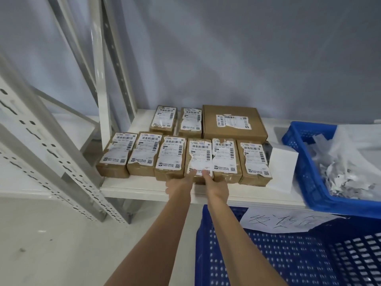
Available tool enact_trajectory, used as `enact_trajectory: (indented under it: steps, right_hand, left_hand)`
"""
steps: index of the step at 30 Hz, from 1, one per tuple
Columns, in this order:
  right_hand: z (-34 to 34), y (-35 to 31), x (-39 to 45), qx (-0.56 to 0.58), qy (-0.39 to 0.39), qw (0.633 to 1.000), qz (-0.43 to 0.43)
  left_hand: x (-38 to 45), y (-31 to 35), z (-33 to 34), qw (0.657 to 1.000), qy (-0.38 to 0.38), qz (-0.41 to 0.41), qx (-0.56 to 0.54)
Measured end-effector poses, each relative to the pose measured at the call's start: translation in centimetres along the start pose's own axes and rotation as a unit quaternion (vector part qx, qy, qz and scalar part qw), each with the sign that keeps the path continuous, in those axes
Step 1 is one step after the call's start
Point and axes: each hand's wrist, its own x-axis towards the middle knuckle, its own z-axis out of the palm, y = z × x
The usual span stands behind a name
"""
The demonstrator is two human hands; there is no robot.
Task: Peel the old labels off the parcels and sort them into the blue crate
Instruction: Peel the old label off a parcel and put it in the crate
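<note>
Several small brown parcels with white labels lie in two rows on the white shelf [144,188]. Both my hands reach the near end of one parcel [199,150] in the middle of the front row. My left hand [181,183] and my right hand [216,185] each have a thumb lying on the lower edge of its label, and the other fingers are hidden below the parcel's near end. A larger flat box [234,122] lies at the back right. An empty blue crate [288,254] with a handwritten paper sign stands on the floor below.
A second blue crate [305,168] on the shelf's right holds crumpled peeled labels. A white sheet [282,166] lies between it and the parcels. Perforated grey rack uprights [51,157] stand at the left. A grey wall is behind.
</note>
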Motion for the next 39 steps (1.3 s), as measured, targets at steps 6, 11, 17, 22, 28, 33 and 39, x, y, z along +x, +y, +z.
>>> enact_trajectory:
  steps: [6,11,17,22,28,33,39]
  right_hand:
    - [-0.6,0.3,-1.9,0.034,0.026,0.999,-0.008]
    - [-1.6,0.4,-5.4,0.085,0.017,0.996,0.036]
    - [-3.8,-1.7,-8.8,0.066,-0.060,0.996,0.019]
    - [-5.5,-1.5,-9.0,0.059,-0.083,0.995,0.019]
    - [-6.0,-2.0,-9.8,0.070,-0.112,0.991,0.007]
    - [-7.0,-4.3,-13.1,0.084,-0.148,0.985,0.005]
    - [-9.4,-6.5,-21.1,0.108,-0.172,0.979,0.005]
  left_hand:
    - [-1.5,-0.4,-0.8,1.000,-0.022,-0.014,-0.017]
    - [-5.0,-0.9,-3.1,0.996,-0.056,-0.033,-0.056]
    - [-9.9,-0.1,-5.5,0.994,-0.090,0.003,-0.060]
    - [-11.7,-1.0,-6.4,0.988,-0.151,0.003,-0.036]
    - [-13.2,0.4,-8.6,0.985,-0.174,-0.003,0.020]
    - [-16.1,3.1,-11.3,0.985,-0.153,0.014,0.079]
    - [-22.5,3.8,-16.5,0.970,-0.198,0.063,0.126]
